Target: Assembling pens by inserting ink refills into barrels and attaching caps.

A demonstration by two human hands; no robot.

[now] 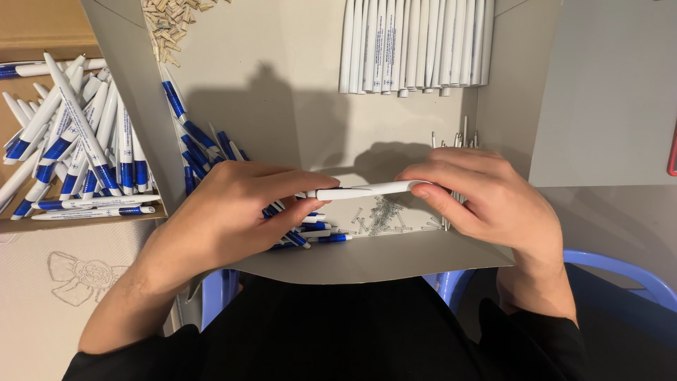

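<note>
Together, left hand [233, 212] and right hand [486, 197] grip white pen [363, 190].

box of finished pens [77, 152] | white barrels [416, 46] | springs [381, 215] | blue chair [620, 271]

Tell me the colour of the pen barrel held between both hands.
White, the pen barrel spans the left hand and right hand; the head view shows it.
</note>
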